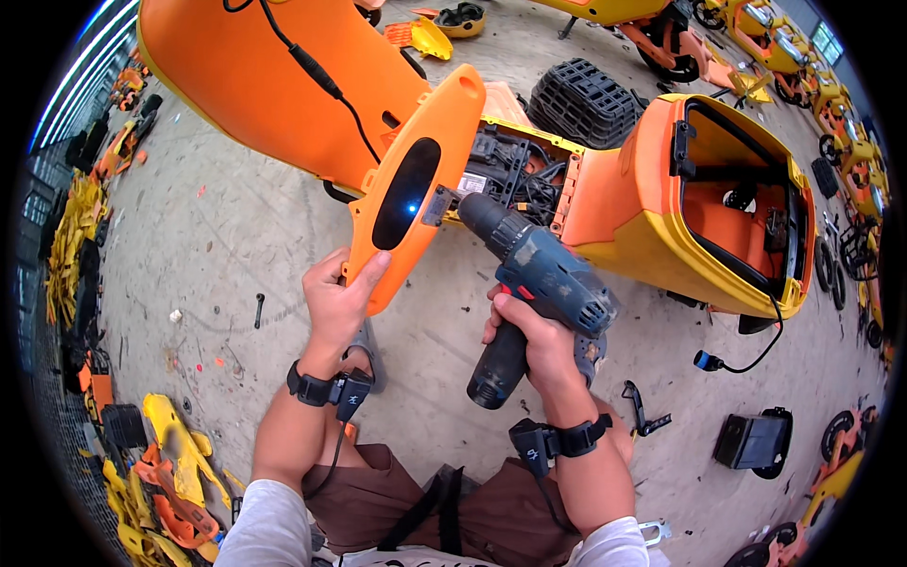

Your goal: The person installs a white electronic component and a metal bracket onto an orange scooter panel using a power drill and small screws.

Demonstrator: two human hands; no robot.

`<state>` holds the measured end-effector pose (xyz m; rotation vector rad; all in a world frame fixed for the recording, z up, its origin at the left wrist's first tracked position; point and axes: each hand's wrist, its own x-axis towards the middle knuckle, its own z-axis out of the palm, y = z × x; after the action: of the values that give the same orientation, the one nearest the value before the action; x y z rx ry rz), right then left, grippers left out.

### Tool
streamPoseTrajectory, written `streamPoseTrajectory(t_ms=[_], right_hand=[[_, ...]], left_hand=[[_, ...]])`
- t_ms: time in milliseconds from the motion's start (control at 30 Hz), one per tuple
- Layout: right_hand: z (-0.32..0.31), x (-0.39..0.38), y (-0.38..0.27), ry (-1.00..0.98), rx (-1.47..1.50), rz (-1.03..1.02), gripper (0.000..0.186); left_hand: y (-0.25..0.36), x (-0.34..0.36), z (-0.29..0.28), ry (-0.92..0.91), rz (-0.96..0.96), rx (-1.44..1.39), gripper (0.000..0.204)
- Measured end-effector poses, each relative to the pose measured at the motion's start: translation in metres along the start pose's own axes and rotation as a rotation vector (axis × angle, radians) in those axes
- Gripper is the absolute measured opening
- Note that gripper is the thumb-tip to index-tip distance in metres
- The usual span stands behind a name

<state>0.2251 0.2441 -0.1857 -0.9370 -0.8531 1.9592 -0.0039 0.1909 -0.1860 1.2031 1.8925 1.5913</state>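
Observation:
My left hand (340, 288) grips the lower end of a long orange plastic panel (452, 123), thumb on its face. A glossy black oval inset (404, 194) with a bright spot of light lies along the panel's middle. My right hand (537, 340) is wrapped around the handle of a dark blue cordless drill (557, 279). The drill's nose points at a small grey plate (437, 205) on the panel's edge; whether the two touch, I cannot tell. Behind them lies an opened yellow-orange scooter body (624, 227), with black wiring (539, 194) inside its compartment.
A big orange shell (274, 85) with a hanging black cable stands at upper left. Black slatted parts (586, 99) are piled behind the scooter body. A cable connector (707, 360), a black box (751, 441) and a small bracket (644, 411) are at right. Yellow scraps (175, 454) lie lower left.

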Motion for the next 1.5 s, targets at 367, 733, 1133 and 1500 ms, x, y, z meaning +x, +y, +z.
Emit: streamPoseTrajectory(t_ms=[367, 733, 1133, 1500], right_hand=[[-0.001, -0.001, 0.002, -0.009, -0.023, -0.033, 0.023], [-0.002, -0.001, 0.004, -0.035, -0.039, -0.028, 0.016], [-0.005, 0.003, -0.001, -0.030, -0.060, 0.004, 0.017], [0.002, 0.010, 0.001, -0.017, -0.205, 0.002, 0.016]], left_hand=[[-0.001, -0.001, 0.003, 0.007, 0.023, 0.017, 0.026], [-0.006, -0.002, -0.001, -0.045, 0.031, 0.082, 0.020], [-0.007, 0.003, -0.009, -0.112, 0.029, 0.094, 0.017], [-0.010, 0.008, -0.014, -0.073, 0.103, 0.122, 0.021]])
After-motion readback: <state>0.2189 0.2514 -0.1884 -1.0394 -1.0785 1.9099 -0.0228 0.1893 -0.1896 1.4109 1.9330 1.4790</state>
